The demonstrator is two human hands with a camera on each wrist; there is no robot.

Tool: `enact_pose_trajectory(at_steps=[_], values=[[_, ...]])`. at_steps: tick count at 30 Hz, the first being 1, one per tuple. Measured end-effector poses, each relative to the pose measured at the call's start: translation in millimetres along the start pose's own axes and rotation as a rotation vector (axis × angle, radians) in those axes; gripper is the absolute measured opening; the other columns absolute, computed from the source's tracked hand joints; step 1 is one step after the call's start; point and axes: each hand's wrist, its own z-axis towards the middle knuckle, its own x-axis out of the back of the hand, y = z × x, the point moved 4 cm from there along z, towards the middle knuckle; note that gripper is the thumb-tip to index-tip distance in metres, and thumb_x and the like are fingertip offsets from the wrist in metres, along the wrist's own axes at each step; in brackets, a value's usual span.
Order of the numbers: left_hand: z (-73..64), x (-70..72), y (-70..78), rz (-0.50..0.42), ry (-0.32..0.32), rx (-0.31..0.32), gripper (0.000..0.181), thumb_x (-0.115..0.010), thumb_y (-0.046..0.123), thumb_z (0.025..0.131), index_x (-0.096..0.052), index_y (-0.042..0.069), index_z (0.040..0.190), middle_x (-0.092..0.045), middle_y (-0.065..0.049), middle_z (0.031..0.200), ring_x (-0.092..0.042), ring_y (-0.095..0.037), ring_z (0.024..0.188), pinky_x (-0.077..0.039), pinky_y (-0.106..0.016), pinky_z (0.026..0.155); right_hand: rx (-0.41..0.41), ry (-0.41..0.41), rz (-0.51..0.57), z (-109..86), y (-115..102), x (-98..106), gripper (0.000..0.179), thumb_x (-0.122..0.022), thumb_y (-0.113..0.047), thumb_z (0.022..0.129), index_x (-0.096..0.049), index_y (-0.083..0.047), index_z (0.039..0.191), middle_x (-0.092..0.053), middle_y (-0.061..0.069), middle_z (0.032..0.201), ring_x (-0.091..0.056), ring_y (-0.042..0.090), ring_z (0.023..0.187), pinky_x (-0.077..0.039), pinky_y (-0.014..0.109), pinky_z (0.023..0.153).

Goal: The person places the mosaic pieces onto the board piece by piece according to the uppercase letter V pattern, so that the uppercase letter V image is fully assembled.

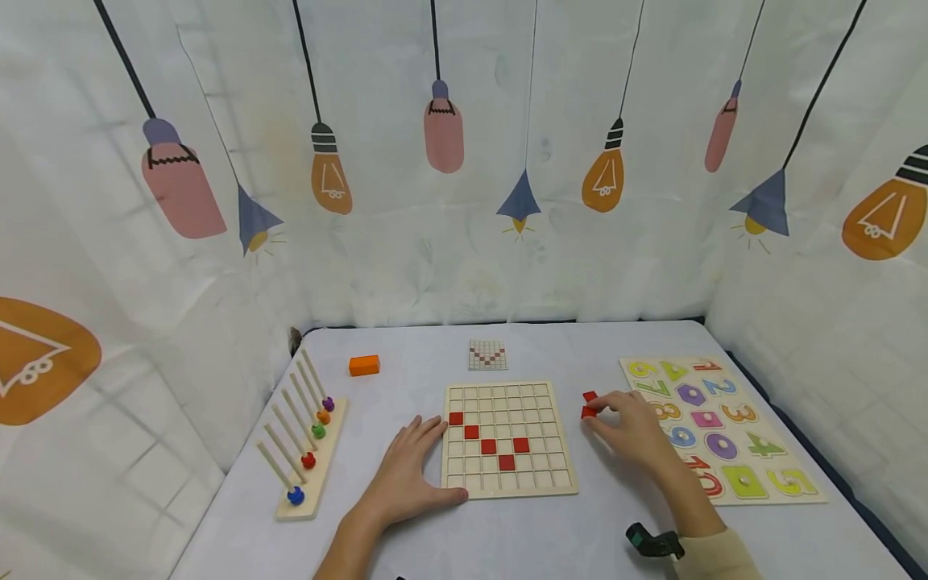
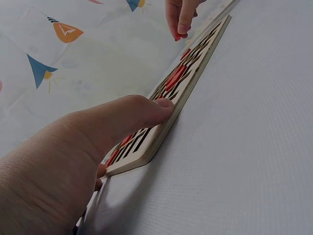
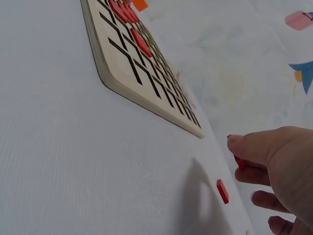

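A wooden grid board (image 1: 507, 483) lies on the table, with several red square tiles (image 1: 507, 462) set in its cells in a V-like pattern. At its left side my left hand (image 1: 409, 475) rests spread, fingertips on the left edge. The thumb presses the board's near corner region in the left wrist view. Right of the board, my right hand (image 1: 627, 427) pinches a small red tile (image 3: 239, 162) between thumb and fingers. Another red tile (image 3: 222, 191) lies on the table close by. Beyond the board is a small pattern card (image 1: 487, 355) showing a similar grid.
A wooden peg stand (image 1: 312, 483) with coloured beads at the pegs' feet stands on the left. Behind it sits an orange block (image 1: 364, 366). On the right lies a number puzzle board (image 1: 772, 491), partly under my right forearm. Printed white cloth (image 1: 507, 266) hangs round the table.
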Motion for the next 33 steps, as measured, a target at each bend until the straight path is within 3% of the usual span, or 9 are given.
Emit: enact_pose_trajectory(at_steps=[6,14,33], values=[[-0.1,0.0,-0.3,0.003,-0.002,0.005,0.123,-0.088,0.085,0.067,-0.050,0.026,0.169,-0.045,0.003,0.177,-0.024,-0.033,0.173,-0.020,-0.064,0.141,0.034,-0.008,-0.016,4.0,-9.4,-7.7,0.024,-0.087,-0.027,0.097,-0.085,-0.021,0.119,-0.080,0.002,0.124,-0.060,0.026,0.119,-0.050,0.050,0.098],[-0.6,1.0,0.8,0.002,-0.004,0.004,0.122,-0.088,0.084,0.068,-0.050,0.025,0.168,-0.046,0.003,0.177,-0.024,-0.034,0.173,-0.020,-0.065,0.141,0.122,-0.027,-0.002,7.8,-27.0,-25.0,0.020,-0.091,-0.025,0.093,-0.086,-0.023,0.112,-0.079,-0.004,0.114,-0.062,0.026,0.119,-0.045,0.052,0.099],[-1.2,1.2,1.4,0.003,0.004,-0.008,0.122,-0.089,0.082,0.068,-0.050,0.025,0.168,-0.046,0.002,0.176,-0.025,-0.033,0.173,-0.020,-0.064,0.141,0.150,-0.096,0.001,11.8,-50.2,-52.1,0.023,-0.091,-0.035,0.095,-0.085,-0.028,0.116,-0.077,-0.009,0.118,-0.059,0.016,0.116,-0.049,0.047,0.104]])
